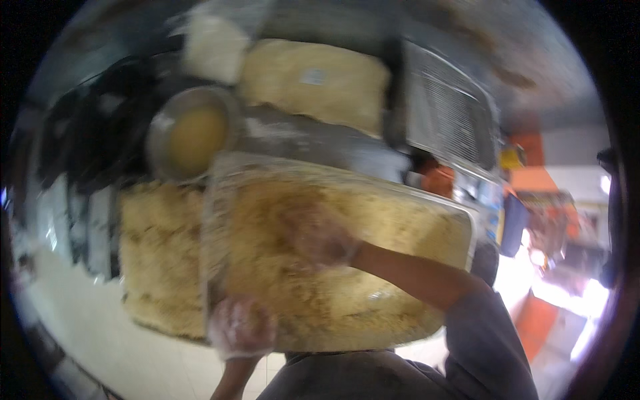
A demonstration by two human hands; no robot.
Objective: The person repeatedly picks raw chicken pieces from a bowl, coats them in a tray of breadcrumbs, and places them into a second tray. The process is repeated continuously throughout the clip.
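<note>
A large metal tray (337, 172) full of yellowish, crumb-like breading (407, 233) lies in front of me. My right hand (317, 233), in a clear glove, reaches into the breading left of the tray's middle. Motion blurs its fingers, so their pose does not show. At the near left corner of the tray, my left hand (243, 327), also gloved and dusted with crumbs, is curled in a rounded shape. What lies inside it, if anything, is hidden. Left of the tray, coated pieces (160, 260) form a crumb-covered layer, their shapes blurred.
Beyond the tray's far left corner stands a round metal bowl (155, 143) of yellow liquid (198, 139). A large pale yellow bag (313, 83) lies at the back, beside a whitish bag (215, 50). A wire-mesh basket or rack (453, 110) is at the far right. Dark bundles (110, 123) sit left.
</note>
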